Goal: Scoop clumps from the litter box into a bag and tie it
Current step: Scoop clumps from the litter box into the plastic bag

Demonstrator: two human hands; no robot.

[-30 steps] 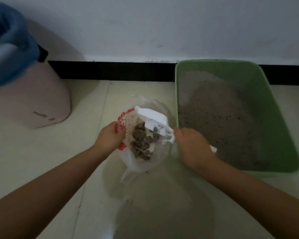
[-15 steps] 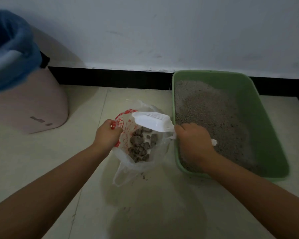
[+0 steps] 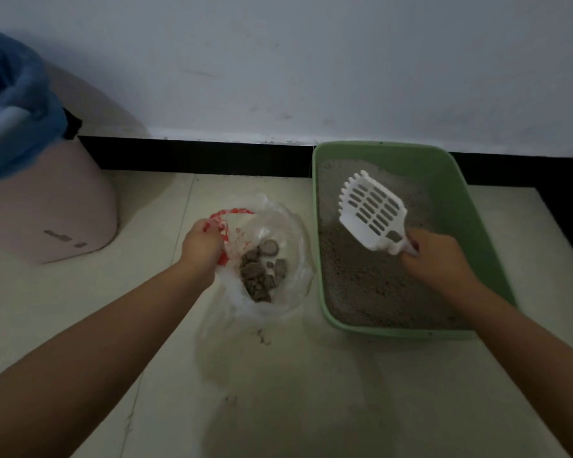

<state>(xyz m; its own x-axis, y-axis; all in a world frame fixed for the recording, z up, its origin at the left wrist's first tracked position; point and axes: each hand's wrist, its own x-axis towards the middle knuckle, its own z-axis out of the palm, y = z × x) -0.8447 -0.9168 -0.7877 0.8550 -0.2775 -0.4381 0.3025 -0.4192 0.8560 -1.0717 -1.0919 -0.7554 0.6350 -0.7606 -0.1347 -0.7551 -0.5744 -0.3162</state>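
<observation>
Left hand (image 3: 201, 243) pinches the clear red-printed plastic bag (image 3: 278, 226) open; right hand (image 3: 439, 259) grips the white slotted scoop (image 3: 371, 209). A slack rim could spill clumps (image 3: 260, 272).

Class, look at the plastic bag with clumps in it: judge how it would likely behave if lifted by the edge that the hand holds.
The plastic bag looks thin and crumpled, so it would probably sag rather than hold shape. The clumps lie piled at its bottom, so their weight would likely pull it into a pouch. Only the left hand grips its rim, so the mouth may droop shut.
</observation>
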